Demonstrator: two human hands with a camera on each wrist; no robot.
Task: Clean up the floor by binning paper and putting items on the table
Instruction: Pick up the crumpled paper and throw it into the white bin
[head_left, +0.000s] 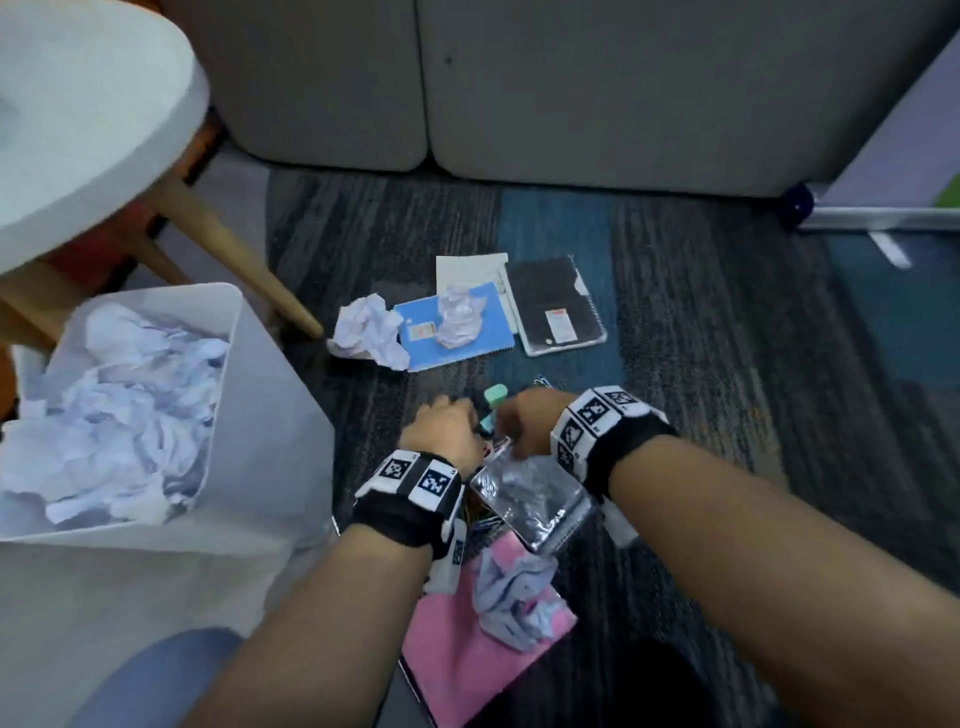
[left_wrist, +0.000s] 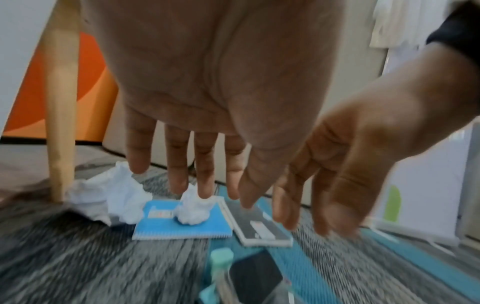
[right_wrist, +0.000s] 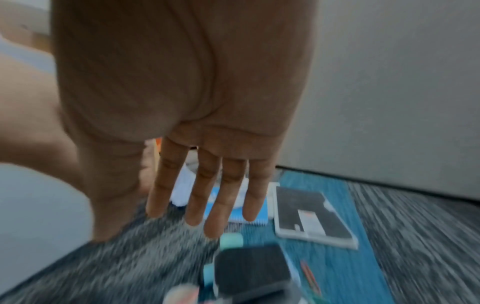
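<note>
My left hand (head_left: 441, 426) and right hand (head_left: 524, 421) hover side by side just above a mint-green item (head_left: 493, 402) and a clear plastic pouch (head_left: 530, 499) on the carpet. In the wrist views the left hand (left_wrist: 197, 185) and right hand (right_wrist: 168, 222) have straight fingers and hold nothing. Below them lies a dark flat object (right_wrist: 252, 271). One crumpled paper (head_left: 369, 332) lies on the floor. Another (head_left: 460, 314) sits on a blue notebook (head_left: 483, 343). A third (head_left: 514, 597) rests on a pink notebook (head_left: 457, 654). A black notebook (head_left: 556, 304) lies further right.
A white bin (head_left: 249, 364) with crumpled paper inside stands at the left. Above it is a round white table (head_left: 78, 130) on a wooden leg (head_left: 234, 249). Grey sofa fronts (head_left: 571, 104) close off the back. Carpet at the right is bare.
</note>
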